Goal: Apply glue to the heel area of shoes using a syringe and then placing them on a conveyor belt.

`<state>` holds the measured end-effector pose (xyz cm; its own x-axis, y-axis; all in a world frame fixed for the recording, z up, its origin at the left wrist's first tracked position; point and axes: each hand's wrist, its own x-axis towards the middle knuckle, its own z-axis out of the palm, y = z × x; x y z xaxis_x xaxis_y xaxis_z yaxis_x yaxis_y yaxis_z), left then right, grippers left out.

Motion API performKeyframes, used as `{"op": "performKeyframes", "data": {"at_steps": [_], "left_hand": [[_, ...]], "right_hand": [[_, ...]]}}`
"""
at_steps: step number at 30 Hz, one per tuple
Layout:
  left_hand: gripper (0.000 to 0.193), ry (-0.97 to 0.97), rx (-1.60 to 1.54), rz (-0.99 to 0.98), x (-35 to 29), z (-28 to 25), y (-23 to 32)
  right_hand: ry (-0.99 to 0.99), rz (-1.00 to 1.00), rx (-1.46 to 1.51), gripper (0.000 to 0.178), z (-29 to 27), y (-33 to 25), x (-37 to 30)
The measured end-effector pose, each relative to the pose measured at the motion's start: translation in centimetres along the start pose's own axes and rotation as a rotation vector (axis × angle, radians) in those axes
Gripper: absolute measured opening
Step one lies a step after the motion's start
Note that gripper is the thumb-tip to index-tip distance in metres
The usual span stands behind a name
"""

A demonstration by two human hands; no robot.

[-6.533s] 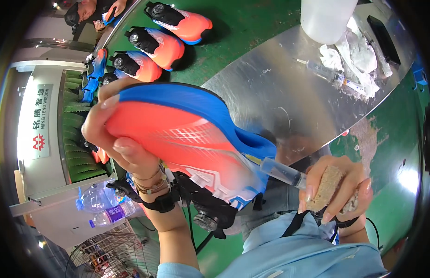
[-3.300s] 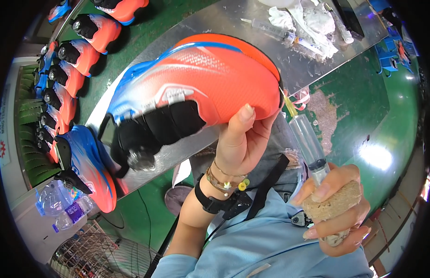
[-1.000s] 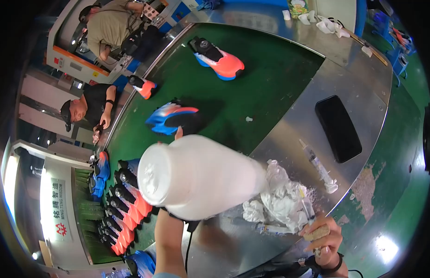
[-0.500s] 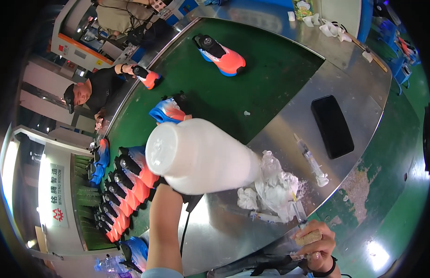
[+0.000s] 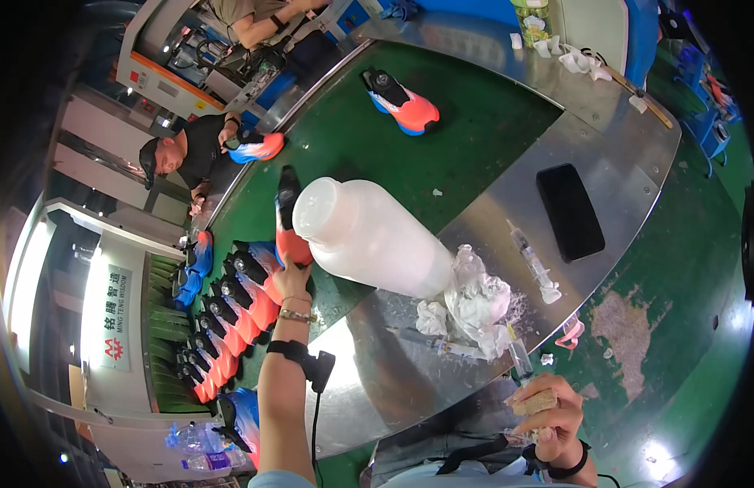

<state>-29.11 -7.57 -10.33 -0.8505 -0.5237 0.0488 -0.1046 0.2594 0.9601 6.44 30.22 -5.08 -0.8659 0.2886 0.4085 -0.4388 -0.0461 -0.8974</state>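
1. The coral sports shoe point(image 5: 293, 244) is on the green work surface point(image 5: 483, 122), toward its left edge, at the end of a row of shoes point(image 5: 245, 321).
2. The left hand point(image 5: 292, 281) has its fingers at the heel of this shoe; I cannot tell if they grip or only touch.
3. The right hand point(image 5: 556, 416) is closed around a syringe point(image 5: 519, 358) and a tan block point(image 5: 534, 402), over the near edge of the metal tabletop point(image 5: 507, 203).
4. The syringe points to the crumpled white tissue point(image 5: 479, 301) – its needle could snag there, or prick, if the right hand drifts forward.
5. A white bottle point(image 5: 377, 236) stands near the metal's left edge; a careless left forearm could knock it.
6. Near the right edge lie a second syringe point(image 5: 533, 264), which could roll if bumped, and a black phone point(image 5: 570, 213).
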Motion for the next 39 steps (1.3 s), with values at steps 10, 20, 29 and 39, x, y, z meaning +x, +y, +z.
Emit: {"op": "performKeyframes", "data": {"at_steps": [10, 20, 29, 39], "left_hand": [[0.042, -0.009, -0.790, -0.355, -3.3, 1.0, -1.3], [0.053, -0.691, -0.882, -0.758, -4.1, 16.3, 5.7], [0.056, -0.827, -0.885, -0.674, -1.2, 32.9, 8.5], [0.045, -0.919, -0.547, -0.292, 0.1, 17.0, 6.4]], "right_hand": [[-0.090, -0.005, -0.012, 0.033, -0.6, 1.5, 1.5], [-0.055, 0.042, -0.089, 0.030, -0.7, 4.7, 2.7], [-0.063, 0.029, -0.171, 0.025, -1.0, 3.3, 4.4], [-0.134, 0.005, -0.058, 0.023, 0.2, 2.4, 2.1]]}}
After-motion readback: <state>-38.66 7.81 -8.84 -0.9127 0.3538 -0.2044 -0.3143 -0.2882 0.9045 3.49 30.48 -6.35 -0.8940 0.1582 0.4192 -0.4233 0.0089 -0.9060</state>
